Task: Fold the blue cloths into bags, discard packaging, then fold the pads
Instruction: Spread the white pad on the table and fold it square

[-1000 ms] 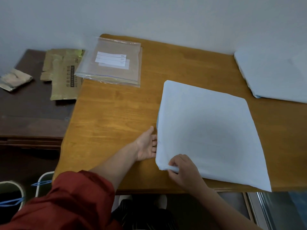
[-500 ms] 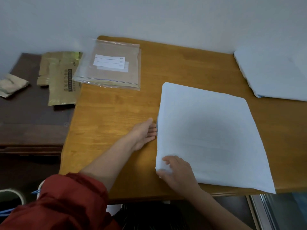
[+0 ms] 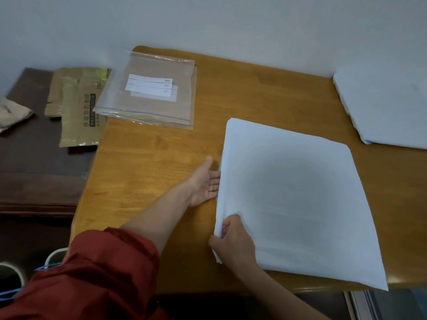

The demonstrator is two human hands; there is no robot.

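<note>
A: Since we're going left to right, what's at the far left?
B: Dark side table (image 3: 34, 162), left edge of frame. Crumpled beige wrapper (image 3: 12, 114) on it, gold packaging (image 3: 76, 107) lying flat beside that.
A: Bags?
B: Clear zip bags (image 3: 150, 93), stacked flat at the upper-left corner of the wooden table (image 3: 254, 88), left edge overlapping the packaging.
A: Hands?
B: Red sleeve (image 3: 92, 273) lower left. Left hand (image 3: 205, 183) mid-frame, fingers straight, tips tucked under the left edge of the blue cloth (image 3: 295, 199), gripping nothing. Right hand (image 3: 233, 241) just below it, fingers curled, pinching the cloth's lower-left corner.
A: Cloth position?
B: Flat on the table, centre-right. Its lower-right corner overhangs the table edge. Second pale-blue stack (image 3: 383, 107) upper right, apart from it.
</note>
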